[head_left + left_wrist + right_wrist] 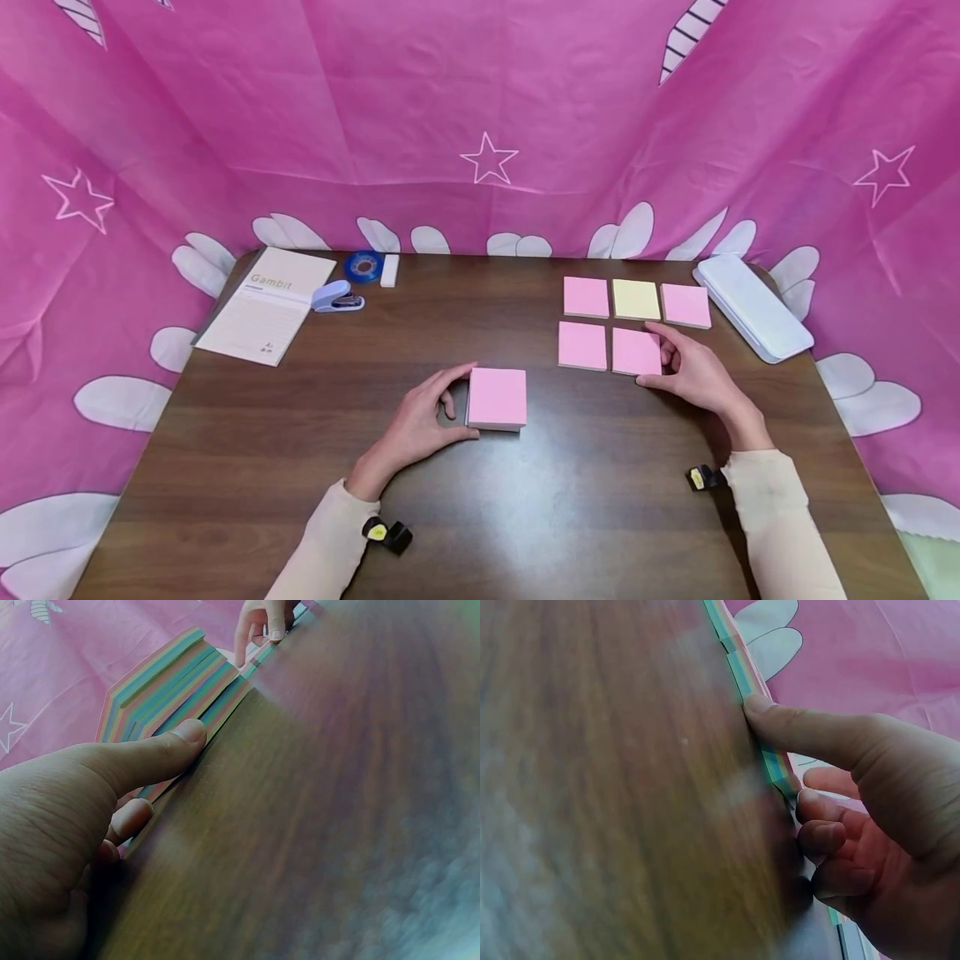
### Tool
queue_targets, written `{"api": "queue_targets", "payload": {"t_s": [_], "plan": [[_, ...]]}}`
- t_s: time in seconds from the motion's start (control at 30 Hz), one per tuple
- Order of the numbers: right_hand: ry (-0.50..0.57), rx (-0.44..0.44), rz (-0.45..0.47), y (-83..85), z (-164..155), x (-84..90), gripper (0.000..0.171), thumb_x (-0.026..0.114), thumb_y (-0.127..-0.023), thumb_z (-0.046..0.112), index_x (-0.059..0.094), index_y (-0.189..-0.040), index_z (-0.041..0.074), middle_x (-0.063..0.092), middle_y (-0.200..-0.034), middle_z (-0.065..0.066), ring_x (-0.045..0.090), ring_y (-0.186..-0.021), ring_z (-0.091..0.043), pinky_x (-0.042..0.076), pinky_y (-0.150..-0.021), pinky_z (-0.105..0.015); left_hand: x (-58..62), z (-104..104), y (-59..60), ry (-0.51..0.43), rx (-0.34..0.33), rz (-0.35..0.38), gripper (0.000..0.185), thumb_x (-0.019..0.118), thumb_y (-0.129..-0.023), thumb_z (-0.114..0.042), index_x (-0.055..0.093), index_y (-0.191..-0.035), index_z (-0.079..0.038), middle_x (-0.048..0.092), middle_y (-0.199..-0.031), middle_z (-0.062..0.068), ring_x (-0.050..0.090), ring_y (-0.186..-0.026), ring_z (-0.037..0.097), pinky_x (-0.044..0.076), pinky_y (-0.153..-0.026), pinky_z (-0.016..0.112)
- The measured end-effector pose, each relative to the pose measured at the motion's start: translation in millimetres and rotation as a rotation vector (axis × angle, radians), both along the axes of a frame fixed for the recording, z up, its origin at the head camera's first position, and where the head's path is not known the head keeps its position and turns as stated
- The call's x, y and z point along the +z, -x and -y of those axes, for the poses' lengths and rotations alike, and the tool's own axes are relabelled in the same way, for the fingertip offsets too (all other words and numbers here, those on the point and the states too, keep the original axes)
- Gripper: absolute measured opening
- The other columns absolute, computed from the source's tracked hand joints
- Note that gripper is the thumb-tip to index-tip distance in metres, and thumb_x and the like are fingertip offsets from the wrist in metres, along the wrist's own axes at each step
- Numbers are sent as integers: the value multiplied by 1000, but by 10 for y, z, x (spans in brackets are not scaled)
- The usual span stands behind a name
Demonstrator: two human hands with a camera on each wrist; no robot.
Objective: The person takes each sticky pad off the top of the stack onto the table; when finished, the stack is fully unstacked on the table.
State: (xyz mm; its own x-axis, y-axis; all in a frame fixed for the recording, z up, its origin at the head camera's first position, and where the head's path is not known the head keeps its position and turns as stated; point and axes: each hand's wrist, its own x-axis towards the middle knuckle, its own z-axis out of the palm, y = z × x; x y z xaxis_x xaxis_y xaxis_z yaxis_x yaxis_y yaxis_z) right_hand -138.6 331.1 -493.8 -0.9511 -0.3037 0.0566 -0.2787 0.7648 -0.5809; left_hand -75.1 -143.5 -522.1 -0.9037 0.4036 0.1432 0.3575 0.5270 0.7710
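Near the middle of the table, my left hand holds a thick stack of sticky notes with a pink top, thumb at its near edge and a finger at the far edge. The left wrist view shows the striped, many-coloured sides of the stack. Farther right, my right hand grips a thin pink sticky note pad between thumb and forefinger, flat on the table. To its left lies another pink pad. Behind them are a pink pad, a yellow pad and a third pink pad in a row.
At the back left lie a notebook, a pale blue stapler, a blue tape roll and a white eraser-like block. A white case sits at the back right. Pink cloth hangs behind the wooden table.
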Motion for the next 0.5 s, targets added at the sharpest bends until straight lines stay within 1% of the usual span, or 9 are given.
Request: {"api": "queue_targets", "payload": {"t_s": [0.2,0.33,0.5], "plan": [[7,-38,37,29,-12,-16,80,101,-83,20,58,-147,-3,59,-97,-9,52,-81,-22,41,-71,-29,-8,7,-2,5,1,-6,102,104,-79,-19,51,-166,-24,64,-145,-1,58,-83,7,47,-76,29],[9,-40,50,27,-30,-29,82,100,-86,22,58,-151,-3,59,-97,-10,52,-81,-22,40,-70,-29,-9,1,-6,2,1,-4,102,104,-79,-19,51,-166,-24,64,-145,-1,58,-83,7,47,-77,29],[9,-37,40,26,-33,-30,85,100,-86,21,56,-155,-2,59,-98,-10,52,-81,-22,40,-70,-29,-6,-1,-8,-2,1,-6,102,104,-79,-18,51,-166,-24,63,-145,0,58,-83,7,48,-79,30]]}}
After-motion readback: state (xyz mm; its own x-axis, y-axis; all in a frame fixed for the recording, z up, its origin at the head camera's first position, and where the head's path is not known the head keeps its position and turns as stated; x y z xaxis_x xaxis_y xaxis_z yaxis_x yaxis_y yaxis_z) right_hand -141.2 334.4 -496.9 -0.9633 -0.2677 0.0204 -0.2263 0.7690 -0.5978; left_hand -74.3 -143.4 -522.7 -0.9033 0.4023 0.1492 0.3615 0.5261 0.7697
